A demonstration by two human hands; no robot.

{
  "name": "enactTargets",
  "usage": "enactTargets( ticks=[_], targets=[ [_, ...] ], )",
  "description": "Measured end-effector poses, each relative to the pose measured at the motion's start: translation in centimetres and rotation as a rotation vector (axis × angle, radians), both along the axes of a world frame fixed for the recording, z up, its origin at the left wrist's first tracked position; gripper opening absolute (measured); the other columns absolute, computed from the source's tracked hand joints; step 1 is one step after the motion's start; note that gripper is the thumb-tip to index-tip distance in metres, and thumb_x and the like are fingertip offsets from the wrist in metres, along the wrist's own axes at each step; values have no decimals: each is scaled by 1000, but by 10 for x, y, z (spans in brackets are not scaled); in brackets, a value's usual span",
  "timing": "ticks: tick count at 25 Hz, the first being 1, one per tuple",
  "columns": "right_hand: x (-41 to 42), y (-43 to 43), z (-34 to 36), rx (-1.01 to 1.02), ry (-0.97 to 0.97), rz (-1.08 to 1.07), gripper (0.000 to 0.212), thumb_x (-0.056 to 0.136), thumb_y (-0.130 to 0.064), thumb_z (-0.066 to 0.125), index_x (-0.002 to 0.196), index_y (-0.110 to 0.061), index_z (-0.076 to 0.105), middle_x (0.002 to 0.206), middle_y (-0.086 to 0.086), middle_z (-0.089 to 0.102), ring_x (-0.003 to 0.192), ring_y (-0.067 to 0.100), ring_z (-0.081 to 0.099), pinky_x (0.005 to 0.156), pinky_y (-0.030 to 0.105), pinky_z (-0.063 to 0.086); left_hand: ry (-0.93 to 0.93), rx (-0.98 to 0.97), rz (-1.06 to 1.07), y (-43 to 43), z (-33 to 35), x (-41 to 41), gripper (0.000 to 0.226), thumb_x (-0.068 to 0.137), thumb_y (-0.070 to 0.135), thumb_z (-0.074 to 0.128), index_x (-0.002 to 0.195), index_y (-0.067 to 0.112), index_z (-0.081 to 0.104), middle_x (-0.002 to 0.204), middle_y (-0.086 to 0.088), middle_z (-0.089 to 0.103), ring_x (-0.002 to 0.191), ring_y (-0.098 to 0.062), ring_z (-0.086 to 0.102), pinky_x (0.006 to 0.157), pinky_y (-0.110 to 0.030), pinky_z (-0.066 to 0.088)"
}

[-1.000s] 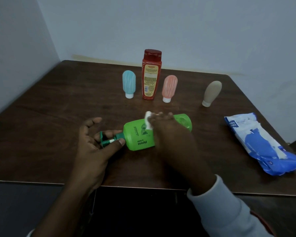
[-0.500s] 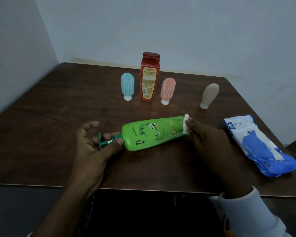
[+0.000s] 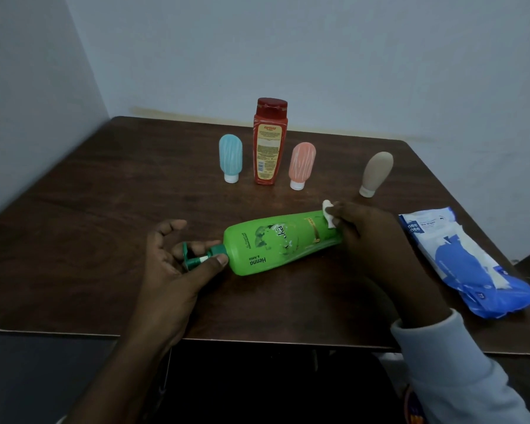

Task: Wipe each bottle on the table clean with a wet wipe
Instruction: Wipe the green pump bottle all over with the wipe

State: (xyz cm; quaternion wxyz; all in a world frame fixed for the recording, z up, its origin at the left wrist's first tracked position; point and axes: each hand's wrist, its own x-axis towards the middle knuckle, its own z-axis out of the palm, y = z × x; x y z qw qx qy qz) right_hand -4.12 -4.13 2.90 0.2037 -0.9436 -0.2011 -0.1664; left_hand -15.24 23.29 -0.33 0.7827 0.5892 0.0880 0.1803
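Green bottle (image 3: 276, 243) is laid on its side near the table (image 3: 104, 240) front edge, its pump pinched by the left hand (image 3: 172, 270) to stop rolling. Wet wipe (image 3: 329, 217) is gripped bunched in the right hand (image 3: 371, 240), probably touching the base end.

Dark brown wood table (image 3: 104, 209) set into a corner. Plain pale walls (image 3: 349, 56) behind and on the left. Dim, flat light, no hard shadows.
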Motion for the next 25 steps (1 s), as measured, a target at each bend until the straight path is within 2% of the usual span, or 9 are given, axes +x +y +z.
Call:
enactTargets(
  ticks=[3, 5, 9, 12, 14, 16, 18, 21, 25],
  targets=[
    [-8, -12, -11, -29, -90, -46, 25, 87, -8, 68, 111, -11, 73, 100, 10, 70, 90, 27, 62, 77, 27, 40, -3, -69, -3, 0, 1, 1, 66, 77, -15, 72, 122, 25, 45, 86, -6, 79, 80, -17, 77, 78, -37, 66],
    [-16, -14, -19, 11, -75, -115, 19, 86, -11, 70, 106, -11, 73, 96, 7, 62, 87, 21, 55, 72, 28, 36, -1, -123, -10, 1, 2, 2, 63, 80, -17, 69, 121, 24, 44, 80, -7, 78, 79, -18, 78, 76, -39, 66],
    [-27, -9, -19, 145, -53, -166, 17, 87, -9, 69, 104, -12, 72, 100, 5, 61, 88, 18, 58, 73, 27, 41, 16, -151, -4, 2, 2, 4, 62, 82, -16, 69, 123, 22, 43, 74, -3, 74, 77, -16, 77, 75, -41, 66],
    [-35, 2, -17, 150, -61, -117, 14, 87, -7, 68, 99, -13, 72, 98, 3, 62, 89, 16, 58, 74, 22, 39, 24, -197, -10, 2, 3, 4, 67, 71, -5, 76, 123, 23, 44, 76, -6, 70, 77, -19, 77, 76, -44, 66],
    [-46, 20, -19, 148, -95, -43, 11, 87, -6, 66, 95, -13, 70, 97, 2, 62, 89, 18, 58, 76, 24, 41, 41, -219, -25, 3, 4, 6, 72, 63, 4, 81, 122, 25, 46, 76, -8, 67, 79, -20, 76, 75, -44, 66],
    [-61, 45, -20, 148, -152, 23, 12, 88, -9, 60, 95, -11, 70, 99, 4, 64, 90, 23, 58, 78, 33, 46, 60, -227, -35, 5, 3, 7, 80, 55, 11, 85, 123, 25, 46, 75, -6, 68, 80, -20, 77, 74, -45, 66],
    [-77, 69, -21, 123, -194, 128, 19, 90, -11, 56, 102, -9, 70, 106, 5, 65, 94, 24, 57, 83, 34, 47, 70, -231, -36, 5, 3, 7, 83, 55, 11, 85, 126, 25, 45, 74, -6, 67, 79, -19, 77, 73, -45, 66],
    [-86, 76, -21, 11, -214, 316, 22, 90, -6, 62, 110, -8, 69, 114, 7, 64, 98, 24, 57, 91, 34, 47, 78, -236, -34, 6, 3, 7, 82, 56, 8, 84, 127, 25, 46, 75, -7, 67, 78, -19, 76, 73, -44, 66],
    [-43, 18, -13, -33, -108, 82, 20, 81, -1, 69, 98, -13, 68, 104, 8, 64, 93, 29, 59, 79, 36, 47, 95, -229, -58, 6, 5, 7, 91, 50, 13, 87, 130, 26, 45, 82, -14, 66, 79, -22, 76, 73, -45, 66]
  ],
)
